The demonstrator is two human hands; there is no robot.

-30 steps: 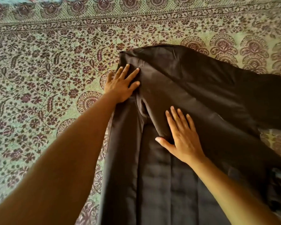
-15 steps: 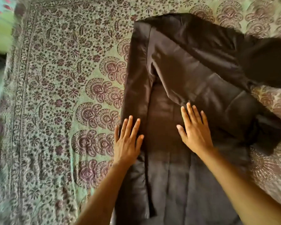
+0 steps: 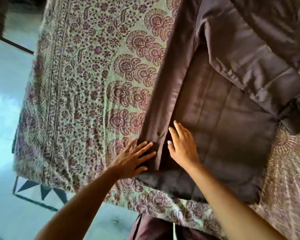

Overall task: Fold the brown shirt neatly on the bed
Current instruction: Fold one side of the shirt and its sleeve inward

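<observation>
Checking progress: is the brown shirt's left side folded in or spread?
Folded in: the brown shirt's left edge lies doubled over its body; left hand and right hand rest flat at its near end.

Two flat hands on a brown shirt spread over a patterned bedspread

The brown shirt (image 3: 229,108) lies on the bed (image 3: 87,94), its left side folded inward as a long strip; the left hand (image 3: 131,159) rests with straight, spread fingers on the near end of that strip, partly on the floral bedspread; the right hand (image 3: 183,147) lies flat just beside it on the shirt's middle panel; a pale floor (image 3: 5,104) shows past the bed's left edge.
</observation>
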